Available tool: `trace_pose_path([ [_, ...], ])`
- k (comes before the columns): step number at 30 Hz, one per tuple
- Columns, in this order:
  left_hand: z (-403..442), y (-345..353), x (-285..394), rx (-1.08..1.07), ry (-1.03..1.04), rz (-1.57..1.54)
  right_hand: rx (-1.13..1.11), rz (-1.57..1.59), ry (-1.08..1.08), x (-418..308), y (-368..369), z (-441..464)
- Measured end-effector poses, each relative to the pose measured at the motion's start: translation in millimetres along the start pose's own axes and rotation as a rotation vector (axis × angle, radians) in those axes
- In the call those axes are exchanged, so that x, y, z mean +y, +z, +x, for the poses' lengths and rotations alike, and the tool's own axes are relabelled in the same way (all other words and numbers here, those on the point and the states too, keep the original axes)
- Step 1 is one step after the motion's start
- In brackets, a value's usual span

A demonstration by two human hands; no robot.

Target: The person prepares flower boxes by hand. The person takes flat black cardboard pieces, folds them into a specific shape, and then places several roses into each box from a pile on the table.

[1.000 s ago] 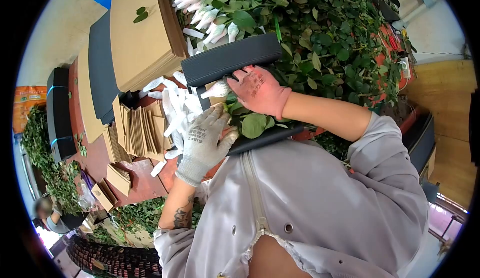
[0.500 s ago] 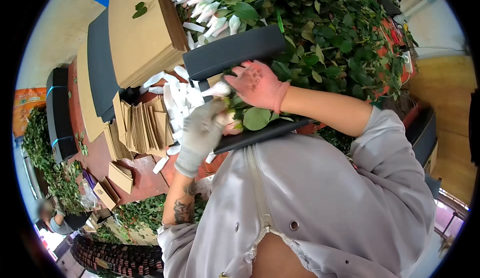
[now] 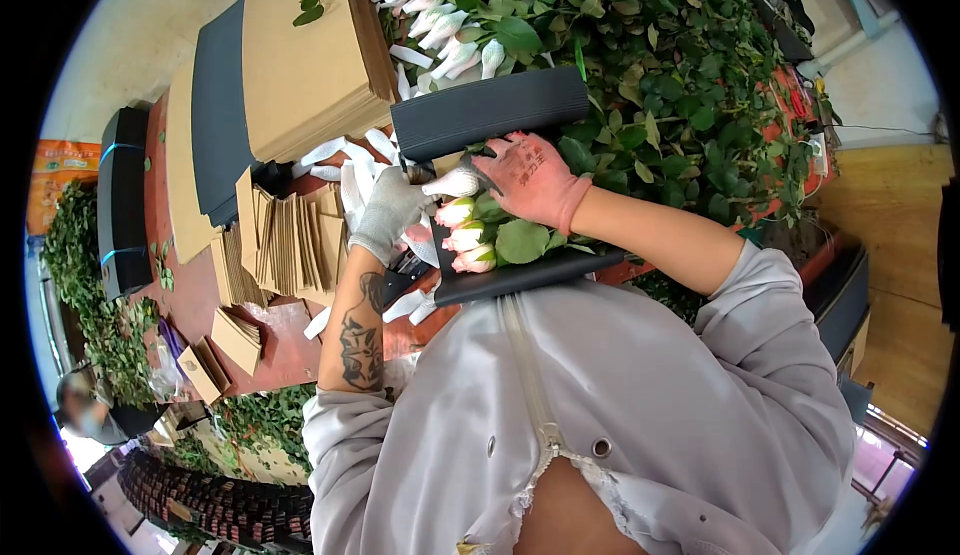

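My right hand (image 3: 532,177), in a pink glove, is closed around a rose just below its head. That rose's bud wears a white mesh sleeve (image 3: 455,184) and points left. My left hand (image 3: 390,210), in a pale grey glove, has its fingers pinched at the sleeve's narrow left end. Just below, several bare pink roses (image 3: 465,237) lie side by side with a broad green leaf (image 3: 521,241). They rest in a dark corrugated wrapper, whose raised far flap (image 3: 490,112) stands behind my hands and whose near edge (image 3: 530,275) lies against my jacket.
Loose white sleeves (image 3: 352,180) lie left of my hand. Small cardboard pieces (image 3: 290,245) and stacked large cardboard sheets (image 3: 310,65) stand farther left. Sleeved rosebuds (image 3: 440,27) and leafy stems (image 3: 660,85) cover the back of the red table (image 3: 290,340). Another person (image 3: 85,410) is at lower left.
My left hand has moved up and left from over the bare roses to the sleeved bud's tip, uncovering the pink heads. My right hand still grips the sleeved rose; the view has shifted slightly.
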State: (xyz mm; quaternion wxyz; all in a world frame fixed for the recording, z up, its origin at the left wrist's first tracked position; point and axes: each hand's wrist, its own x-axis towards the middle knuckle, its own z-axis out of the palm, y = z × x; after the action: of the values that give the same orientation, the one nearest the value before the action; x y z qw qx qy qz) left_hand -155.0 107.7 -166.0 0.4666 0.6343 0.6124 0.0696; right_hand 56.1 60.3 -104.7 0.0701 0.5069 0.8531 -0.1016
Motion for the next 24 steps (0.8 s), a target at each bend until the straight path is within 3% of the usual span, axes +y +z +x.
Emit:
trace_pose_path([
  [4, -13.5, -7.7, 13.2, -0.134, 0.055, -0.081, -0.032, 0.078, 0.005, 0.7, 1.9, 1.0],
  [8, -9.4, -10.9, 7.9, -0.135, 0.105, -0.088, 0.012, 0.031, -0.008, 4.6, 3.3, -0.4],
  [12, -19.0, -1.8, 4.8, -0.062, 0.124, -0.186, 0.166, -0.008, -0.07, 10.2, 6.4, 2.0],
  [14, -28.6, -3.7, 13.3, 0.048, 0.073, 0.026, 0.242, -0.01, -0.087, 9.6, 3.3, 5.4],
  [15, -42.4, -13.3, 20.7, 0.135, 0.238, 0.304, 0.115, -0.042, -0.06, 6.6, -4.9, 3.7],
  [16, -48.9, -14.9, 17.8, 0.129, 0.24, 0.305, -0.014, -0.072, -0.033, 5.1, -10.7, 2.3],
  [18, -59.8, -17.1, 7.8, 0.095, 0.096, -0.009, -0.026, -0.065, -0.026, 4.8, -13.2, 1.9],
  [20, -57.1, -4.8, -11.6, 0.047, 0.078, 0.0, -0.029, -0.06, -0.034, 4.7, -5.7, 0.1],
  [22, -64.5, 0.3, -8.4, 0.158, 0.258, -0.05, 0.635, -0.126, -0.194, 11.7, 18.9, -4.0],
  [24, -74.7, 4.1, 2.3, 0.21, 0.243, -0.051, 0.513, -0.127, -0.187, 13.5, 27.1, 0.2],
])
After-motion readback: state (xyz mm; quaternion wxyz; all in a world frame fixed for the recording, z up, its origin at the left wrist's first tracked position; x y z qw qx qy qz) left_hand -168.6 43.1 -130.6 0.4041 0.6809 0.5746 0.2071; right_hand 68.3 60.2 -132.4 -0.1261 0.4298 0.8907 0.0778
